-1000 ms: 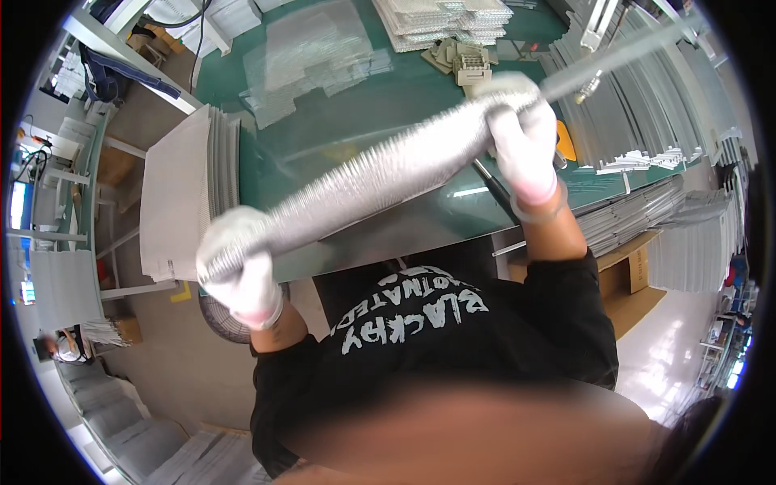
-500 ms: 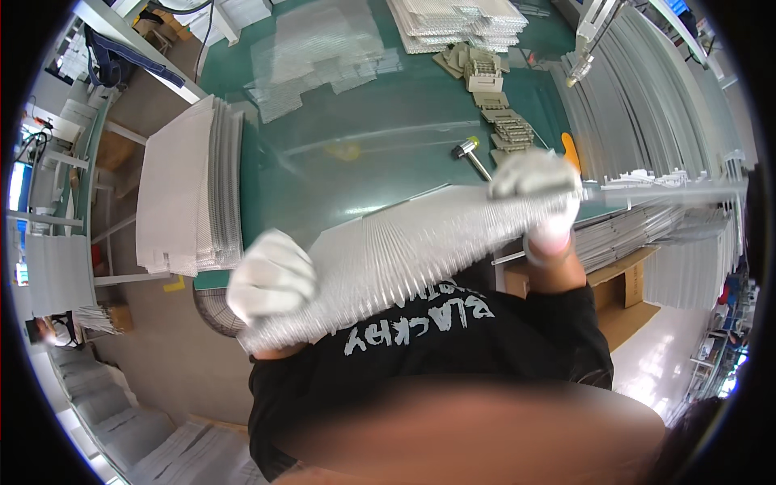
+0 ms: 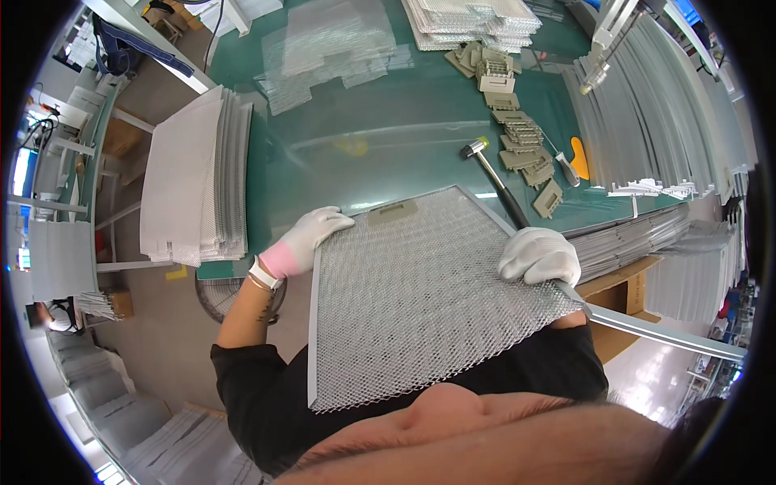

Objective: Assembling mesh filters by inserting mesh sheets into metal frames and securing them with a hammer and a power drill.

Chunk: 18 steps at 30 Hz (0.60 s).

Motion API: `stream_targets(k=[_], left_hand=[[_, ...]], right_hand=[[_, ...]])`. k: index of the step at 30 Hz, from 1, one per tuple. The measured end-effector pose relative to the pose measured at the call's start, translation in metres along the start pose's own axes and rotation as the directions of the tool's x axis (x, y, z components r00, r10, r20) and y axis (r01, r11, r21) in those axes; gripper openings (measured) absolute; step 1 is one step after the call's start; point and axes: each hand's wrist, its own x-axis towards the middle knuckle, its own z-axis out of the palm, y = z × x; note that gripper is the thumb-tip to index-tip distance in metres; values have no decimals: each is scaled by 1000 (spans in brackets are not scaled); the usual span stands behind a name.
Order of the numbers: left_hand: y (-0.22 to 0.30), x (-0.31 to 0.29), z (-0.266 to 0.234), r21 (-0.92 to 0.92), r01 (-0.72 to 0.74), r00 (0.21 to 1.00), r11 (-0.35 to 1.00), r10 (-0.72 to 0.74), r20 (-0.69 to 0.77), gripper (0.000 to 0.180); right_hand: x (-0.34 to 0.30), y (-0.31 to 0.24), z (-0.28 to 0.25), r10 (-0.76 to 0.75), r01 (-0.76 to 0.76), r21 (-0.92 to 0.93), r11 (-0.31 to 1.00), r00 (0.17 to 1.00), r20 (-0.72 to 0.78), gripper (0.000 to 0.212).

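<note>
Between left grip [image 3: 303, 240] and right grip [image 3: 540, 257], the panel [image 3: 420, 299] has swung broad side up, so its unframed near edge now seems accessible. The right clamps its right edge, a strip [image 3: 667, 330] jutting rightward; the left touches its far-left corner, hold unclear. Desk [image 3: 436, 105] stretches beyond both; a hammer [image 3: 501, 191] lies just past the right, a stack [image 3: 186, 178] near the left.

Left hand [image 3: 311, 238] gloved, angled inward, fingers near straight and together, thumb hard to make out, left forearm [image 3: 250, 311] bare below a bent elbow; right hand [image 3: 540, 257] gloved, fingers curled into a grip, right forearm [image 3: 571, 321] mostly hidden.
</note>
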Motion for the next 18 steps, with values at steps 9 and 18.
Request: stream_targets(k=[9,18], left_hand=[[-21,-23,-37,-21,68,992,997,-65,108,24],[-27,69,-8,-19,130,980,991,-126,151,18]], right_hand=[[-15,20,7,59,-61,100,993,998,15,44],[-13,8,6,127,-126,32,992,991,-35,41]])
